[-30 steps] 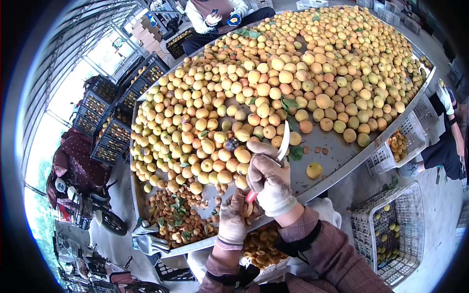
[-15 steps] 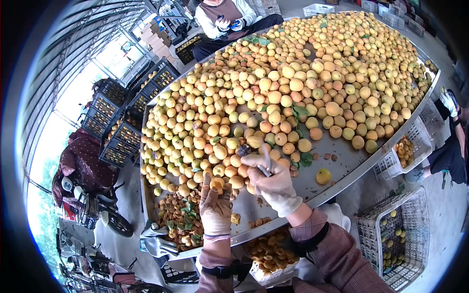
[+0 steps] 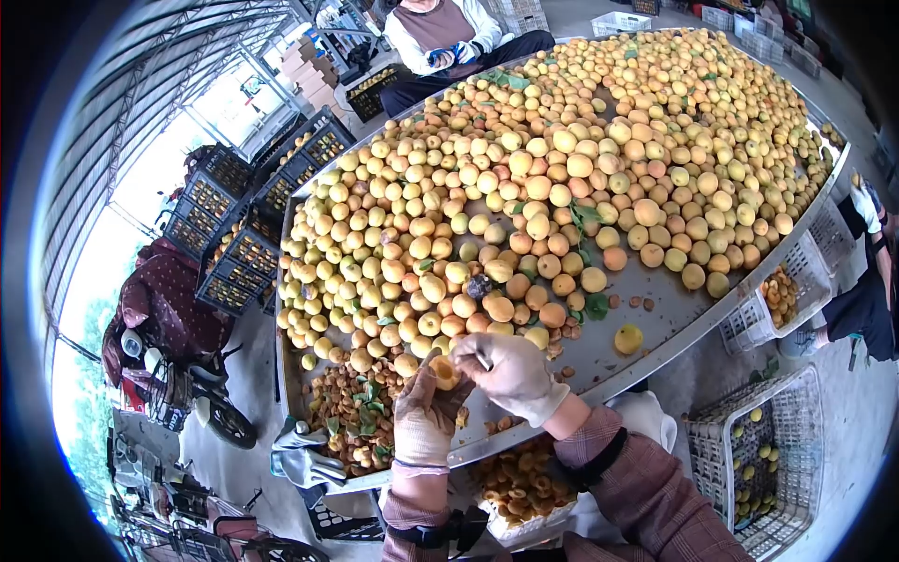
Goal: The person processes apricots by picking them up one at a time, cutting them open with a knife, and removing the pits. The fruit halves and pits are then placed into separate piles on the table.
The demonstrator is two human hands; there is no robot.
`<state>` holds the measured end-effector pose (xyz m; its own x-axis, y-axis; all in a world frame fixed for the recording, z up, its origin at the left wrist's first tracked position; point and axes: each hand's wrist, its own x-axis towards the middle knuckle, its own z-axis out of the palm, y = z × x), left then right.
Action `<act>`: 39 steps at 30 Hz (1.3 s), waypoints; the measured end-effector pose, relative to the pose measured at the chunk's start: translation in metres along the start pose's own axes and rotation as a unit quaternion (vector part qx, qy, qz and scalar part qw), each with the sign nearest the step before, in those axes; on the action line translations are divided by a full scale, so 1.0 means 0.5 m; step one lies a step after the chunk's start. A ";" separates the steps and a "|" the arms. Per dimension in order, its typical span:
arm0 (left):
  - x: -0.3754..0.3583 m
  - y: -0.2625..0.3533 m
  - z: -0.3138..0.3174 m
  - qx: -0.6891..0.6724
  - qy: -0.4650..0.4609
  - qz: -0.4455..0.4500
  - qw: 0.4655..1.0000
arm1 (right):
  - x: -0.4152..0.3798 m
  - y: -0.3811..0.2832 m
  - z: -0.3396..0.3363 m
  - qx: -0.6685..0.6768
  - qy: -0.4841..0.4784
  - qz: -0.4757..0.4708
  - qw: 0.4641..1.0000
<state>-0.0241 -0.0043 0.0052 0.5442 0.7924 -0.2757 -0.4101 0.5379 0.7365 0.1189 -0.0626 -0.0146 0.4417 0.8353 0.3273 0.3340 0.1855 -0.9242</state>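
Note:
My left hand (image 3: pixel 426 420), in a stained pale glove, pinches an orange apricot (image 3: pixel 444 374) near the tray's front edge. The fruit appears cut, with a hollow facing up. My right hand (image 3: pixel 517 377), gloved too, is closed close beside it, fingertips at the apricot. A slim metal tool (image 3: pixel 483 360) shows only a little between its fingers; its working end is hidden. Whole apricots (image 3: pixel 524 169) fill the large metal tray (image 3: pixel 599 332), and one dark rotten fruit (image 3: pixel 479 286) lies ahead of my hands. Pits and scraps (image 3: pixel 351 412) are heaped left of my left hand.
A crate of apricot halves (image 3: pixel 524 482) stands below the tray edge before me. White crates (image 3: pixel 805 450) sit on the right floor, black crates (image 3: pixel 243 258) at left. Gloves (image 3: pixel 304 459) hang on the corner. One person (image 3: pixel 445 42) sits across; another (image 3: pixel 871 272) is at right.
My right hand has come down and left to the apricot, hiding most of the tool. My left hand has tilted and moved right. The view has shifted slightly.

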 end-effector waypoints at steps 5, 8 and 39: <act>-0.096 0.045 0.004 0.381 -0.131 0.011 0.915 | 0.013 0.008 -0.055 0.270 -0.050 0.152 0.950; -0.162 0.061 0.072 0.612 -0.139 0.183 0.757 | 0.020 -0.071 -0.142 0.359 -0.018 0.257 0.897; 0.132 -0.074 0.066 0.924 -0.203 0.121 0.302 | -0.027 -0.026 -0.190 0.526 0.084 0.200 0.822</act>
<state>0.0511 0.0184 -0.0200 0.8606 0.4425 -0.2522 0.4306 -0.8966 -0.1038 0.1876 -0.1254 0.0118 0.4800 0.8711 -0.1038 -0.7323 0.3327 -0.5942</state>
